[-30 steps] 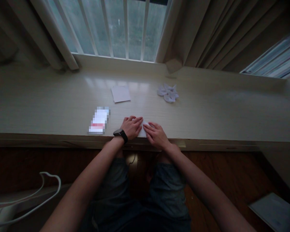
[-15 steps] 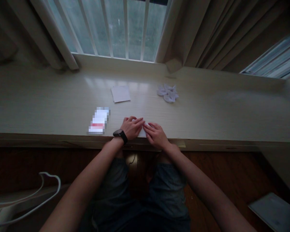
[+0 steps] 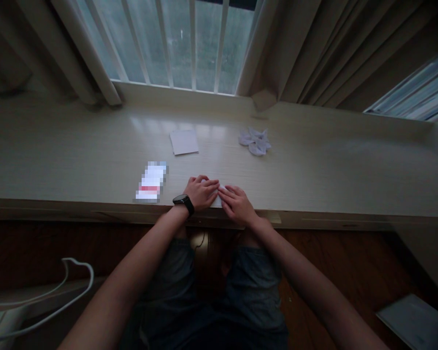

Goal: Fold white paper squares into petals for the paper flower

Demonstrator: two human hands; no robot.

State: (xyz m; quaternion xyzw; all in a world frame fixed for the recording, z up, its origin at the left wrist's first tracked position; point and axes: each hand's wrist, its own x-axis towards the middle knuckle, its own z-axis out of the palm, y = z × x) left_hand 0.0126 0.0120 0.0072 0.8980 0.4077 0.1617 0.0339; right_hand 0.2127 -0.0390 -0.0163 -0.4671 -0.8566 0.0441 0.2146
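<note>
Left hand (image 3: 203, 192) has fingertips closer to the right hand (image 3: 238, 205) than a second ago. White paper (image 3: 216, 201) lies under and between both, neither nearer, at front of ledge (image 3: 332, 170); long axis hidden. Fingers over it; pinching or pressing, can't tell.

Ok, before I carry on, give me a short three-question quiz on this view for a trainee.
1. Fill in: as the camera sees it, the square paper lies to the ___ of the petal-shaped paper.
2. True or false: the right hand is holding the petal-shaped paper.
3. The watch is on the person's: A) left, B) right side?

Key: 1. left. 2. False; its fingers are on the small white paper. 3. A.
</note>
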